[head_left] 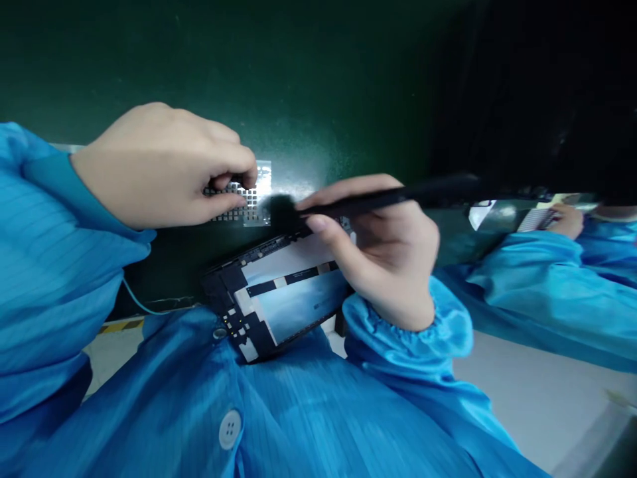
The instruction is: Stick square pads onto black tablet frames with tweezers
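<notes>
My left hand (174, 166) is curled over a clear sheet of small grey square pads (252, 206), its thumb and bent fingers against the sheet, partly covering it. In my right hand (393, 245) is a slim black tool that looks like tweezers (368, 200), gripped between thumb and fingers with the tip pointing left toward the sheet. Below both hands, an opened phone-like device (298, 305) lies tilted near the table edge, close to my body. Its inside shows dark circuit parts and a silvery-blue panel. My right hand hides its upper right end.
The dark green table (318, 86) stretches away in front. At the right, another person's hand (567, 221) and blue sleeve (532, 265) show beside a pale sheet (535, 219). A small white piece (481, 214) lies nearer. A thin blue cord (139, 302) hangs by my left sleeve.
</notes>
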A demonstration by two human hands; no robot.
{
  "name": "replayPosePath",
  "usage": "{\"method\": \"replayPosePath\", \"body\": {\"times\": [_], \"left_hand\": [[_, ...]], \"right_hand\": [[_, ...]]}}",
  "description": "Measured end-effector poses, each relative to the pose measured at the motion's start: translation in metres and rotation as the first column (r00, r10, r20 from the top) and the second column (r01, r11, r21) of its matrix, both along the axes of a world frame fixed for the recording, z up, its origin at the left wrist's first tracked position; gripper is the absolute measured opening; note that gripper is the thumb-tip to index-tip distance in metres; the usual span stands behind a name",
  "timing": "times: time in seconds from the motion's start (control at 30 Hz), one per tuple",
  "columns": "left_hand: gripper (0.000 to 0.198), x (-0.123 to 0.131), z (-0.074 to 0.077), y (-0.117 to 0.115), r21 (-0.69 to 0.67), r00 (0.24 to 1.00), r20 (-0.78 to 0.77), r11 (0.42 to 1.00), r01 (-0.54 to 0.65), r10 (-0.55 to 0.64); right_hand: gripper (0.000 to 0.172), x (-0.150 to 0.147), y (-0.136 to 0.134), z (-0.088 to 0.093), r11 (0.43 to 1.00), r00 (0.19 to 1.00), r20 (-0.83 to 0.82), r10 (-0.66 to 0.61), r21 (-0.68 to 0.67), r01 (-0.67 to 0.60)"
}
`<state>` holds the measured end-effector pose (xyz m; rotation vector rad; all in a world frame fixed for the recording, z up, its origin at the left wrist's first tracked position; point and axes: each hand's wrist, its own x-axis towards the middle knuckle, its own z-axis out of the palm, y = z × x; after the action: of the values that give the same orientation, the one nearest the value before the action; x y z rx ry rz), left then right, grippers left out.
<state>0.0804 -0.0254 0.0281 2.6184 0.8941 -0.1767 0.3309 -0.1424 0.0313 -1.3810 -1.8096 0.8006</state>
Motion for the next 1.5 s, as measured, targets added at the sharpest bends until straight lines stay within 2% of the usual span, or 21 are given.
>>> {"method": "replayPosePath", "body": {"times": [0.07, 0.13, 0.2, 0.37, 0.5, 0.6, 0.67, 0.73, 0.8, 0.83, 0.9, 1.0, 1.07, 1.1, 1.2, 1.27, 1.4, 1.5], "left_hand": [[0.048, 0.0, 0.0, -0.001, -0.002, 1.0, -0.007, 1.0, -0.01, 0.01], [0.046, 0.0, -0.001, -0.001, -0.013, 1.0, -0.005, 1.0, -0.018, 0.018], [0.044, 0.0, -0.003, -0.001, -0.015, 1.0, -0.001, 1.0, -0.017, 0.017], [0.04, 0.0, -0.004, 0.001, 0.024, 0.999, -0.052, 1.0, 0.009, -0.008], [0.046, -0.001, -0.002, 0.0, 0.043, 0.999, -0.036, 0.999, 0.03, -0.028], [0.047, -0.002, -0.002, -0.001, 0.038, 0.999, -0.028, 0.999, 0.038, -0.037], [0.045, -0.002, -0.003, -0.001, 0.023, 0.999, -0.021, 0.999, 0.03, -0.03], [0.044, -0.002, -0.003, -0.001, 0.011, 1.0, 0.001, 1.0, 0.03, -0.03], [0.045, -0.001, -0.002, 0.0, 0.001, 0.999, 0.0, 0.999, 0.032, -0.032], [0.045, -0.001, -0.002, 0.0, -0.003, 1.0, -0.009, 1.0, 0.03, -0.03], [0.046, -0.001, -0.001, 0.0, -0.011, 1.0, -0.023, 1.0, 0.013, -0.014], [0.045, 0.0, -0.002, -0.001, -0.02, 1.0, 0.011, 1.0, -0.015, 0.015], [0.052, 0.001, -0.004, -0.001, -0.026, 0.999, 0.038, 0.999, -0.02, 0.021], [0.062, 0.001, -0.005, -0.001, -0.024, 0.999, 0.047, 0.999, -0.022, 0.023], [0.109, 0.002, -0.007, 0.0, -0.021, 0.998, 0.042, 0.999, -0.037, 0.038], [0.127, 0.002, -0.007, 0.0, -0.031, 0.998, 0.028, 0.998, -0.055, 0.056], [0.125, 0.004, -0.006, 0.0, -0.038, 0.998, 0.014, 0.997, -0.068, 0.069], [0.106, 0.005, -0.004, -0.001, -0.021, 0.998, -0.016, 0.998, -0.055, 0.054]], "right_hand": [[0.012, -0.004, 0.02, -0.001, 0.983, 0.986, 0.007, 0.167, -0.083, -0.166], [0.012, -0.007, 0.034, -0.006, 0.961, 0.967, 0.018, 0.252, -0.12, -0.249], [0.012, -0.008, 0.038, -0.011, 0.957, 0.966, 0.007, 0.257, -0.143, -0.253], [0.017, -0.01, 0.033, -0.014, 0.959, 0.983, -0.086, 0.165, -0.22, -0.18], [0.012, -0.011, 0.036, -0.012, 0.959, 0.98, -0.042, 0.195, -0.204, -0.199], [0.012, -0.009, 0.032, -0.009, 0.955, 0.976, -0.106, 0.191, -0.209, -0.21], [0.012, -0.006, 0.021, -0.008, 0.978, 0.978, -0.199, 0.059, -0.183, -0.097], [0.009, -0.002, 0.005, -0.011, 0.985, 0.944, -0.282, -0.169, -0.084, 0.151], [0.006, 0.001, -0.012, -0.018, 0.915, 0.859, -0.355, -0.369, 0.021, 0.402], [0.006, 0.003, -0.02, -0.023, 0.875, 0.821, -0.376, -0.429, 0.052, 0.481], [0.01, 0.006, -0.031, -0.033, 0.844, 0.798, -0.374, -0.473, 0.069, 0.532], [0.013, 0.007, -0.038, -0.043, 0.869, 0.835, -0.327, -0.441, 0.077, 0.489], [0.014, 0.006, -0.038, -0.044, 0.876, 0.851, -0.307, -0.427, 0.094, 0.473], [0.013, 0.006, -0.038, -0.044, 0.876, 0.854, -0.297, -0.427, 0.096, 0.472], [0.013, 0.004, -0.039, -0.042, 0.88, 0.857, -0.269, -0.44, 0.06, 0.471], [0.012, 0.004, -0.041, -0.04, 0.883, 0.866, -0.226, -0.447, 0.046, 0.467], [0.014, 0.006, -0.043, -0.024, 0.906, 0.909, 0.031, -0.417, 0.1, 0.412], [0.013, 0.005, -0.026, -0.003, 0.948, 0.947, 0.063, -0.315, 0.074, 0.311]]}}
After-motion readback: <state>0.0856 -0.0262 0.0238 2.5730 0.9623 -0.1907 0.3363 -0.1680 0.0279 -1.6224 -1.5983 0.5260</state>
